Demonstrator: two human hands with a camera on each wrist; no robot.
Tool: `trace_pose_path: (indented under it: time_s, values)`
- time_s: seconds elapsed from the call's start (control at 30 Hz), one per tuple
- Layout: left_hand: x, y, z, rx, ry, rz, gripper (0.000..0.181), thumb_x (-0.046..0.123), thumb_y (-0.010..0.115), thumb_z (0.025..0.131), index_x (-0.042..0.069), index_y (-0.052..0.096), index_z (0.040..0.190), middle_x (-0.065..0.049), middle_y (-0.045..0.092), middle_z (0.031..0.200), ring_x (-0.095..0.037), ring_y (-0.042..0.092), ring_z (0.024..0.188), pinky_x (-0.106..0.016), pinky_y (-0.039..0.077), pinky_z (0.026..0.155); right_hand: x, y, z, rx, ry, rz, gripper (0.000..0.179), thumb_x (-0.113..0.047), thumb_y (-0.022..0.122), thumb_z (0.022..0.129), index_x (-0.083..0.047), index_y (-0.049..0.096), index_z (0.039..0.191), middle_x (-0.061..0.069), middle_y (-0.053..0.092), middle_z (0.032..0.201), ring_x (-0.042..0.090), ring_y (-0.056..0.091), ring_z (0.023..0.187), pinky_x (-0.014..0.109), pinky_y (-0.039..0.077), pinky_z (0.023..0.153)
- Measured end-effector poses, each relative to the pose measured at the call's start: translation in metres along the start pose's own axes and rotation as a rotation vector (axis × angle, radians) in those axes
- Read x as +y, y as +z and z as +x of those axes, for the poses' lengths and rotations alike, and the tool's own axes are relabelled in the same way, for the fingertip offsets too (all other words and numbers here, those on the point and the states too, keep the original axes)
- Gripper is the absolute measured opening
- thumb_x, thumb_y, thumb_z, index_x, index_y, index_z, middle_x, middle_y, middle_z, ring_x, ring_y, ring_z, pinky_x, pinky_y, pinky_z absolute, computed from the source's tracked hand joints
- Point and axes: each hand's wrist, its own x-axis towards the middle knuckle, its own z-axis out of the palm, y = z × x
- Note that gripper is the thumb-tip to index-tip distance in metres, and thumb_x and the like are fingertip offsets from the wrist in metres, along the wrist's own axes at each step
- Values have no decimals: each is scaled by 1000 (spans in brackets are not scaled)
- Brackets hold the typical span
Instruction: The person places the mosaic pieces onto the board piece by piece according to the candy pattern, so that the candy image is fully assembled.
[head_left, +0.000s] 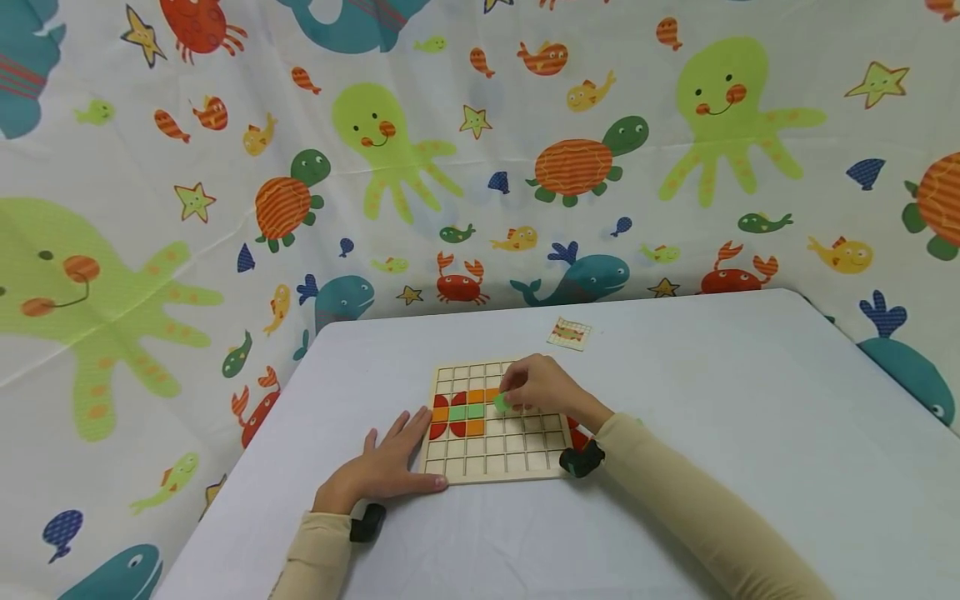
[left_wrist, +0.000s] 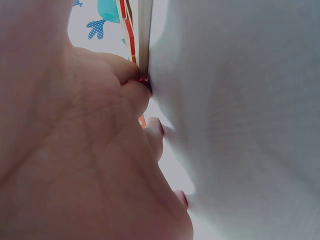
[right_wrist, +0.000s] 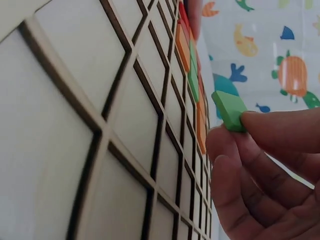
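A wooden grid board (head_left: 517, 460) lies on the white table. My left hand (head_left: 384, 468) rests at its left side with spread, fairly straight fingers, the thumb by the front left corner. In the right wrist view, my right hand (right_wrist: 270, 175) pinches a green square tile (right_wrist: 231, 109) between thumb and fingers, raised over the grid. Red rounded pieces (head_left: 458, 429), orange tiles (head_left: 475, 427) and green tiles (head_left: 457, 412) fill several cells at the board's left and middle. The other visible cells are bare wood.
A small pattern card (head_left: 570, 333) lies behind the board. Red pieces (head_left: 578, 436) show at the board's right edge, partly hidden by my right wrist. A white cloth (head_left: 480, 150) printed with sea animals hangs behind the table.
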Motion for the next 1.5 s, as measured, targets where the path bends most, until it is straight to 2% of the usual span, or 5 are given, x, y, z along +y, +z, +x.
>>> trace_pose_path:
  time_s: [0.2,0.47,0.7,0.93,1.5]
  values:
    - [-1,0,0,-4,4,6,120,63,83,83,11,21,172,-13,19,178,-39,5,164,-76,-4,121,-4,11,5,30,48,-33,4,-3,79,94,-2,75,93,2,70,82,17,65,68,28,57,64]
    - [-3,0,0,-15,13,0,120,63,82,84,9,20,172,-13,18,178,-39,4,164,-77,-4,120,-3,19,11,50,13,-81,8,0,79,92,-3,73,88,3,68,81,15,65,62,28,56,61]
    - [-4,-1,1,-13,24,8,119,62,82,85,9,20,172,-13,18,178,-39,3,164,-77,-5,120,-7,24,13,41,-1,-241,14,-3,80,89,-10,71,83,-1,64,81,16,55,76,31,48,72]
    - [-4,0,1,-13,21,9,119,62,82,85,9,21,172,-13,18,178,-39,4,164,-77,-5,120,-9,28,14,1,-4,-317,15,-3,77,91,-11,66,86,0,60,81,20,54,80,31,45,70]
    - [-4,-2,-1,-13,11,3,119,62,83,84,10,21,172,-12,18,178,-38,3,164,-76,-5,121,-6,10,4,-46,-85,-302,14,-1,74,91,-10,66,84,-2,58,77,15,53,75,30,45,70]
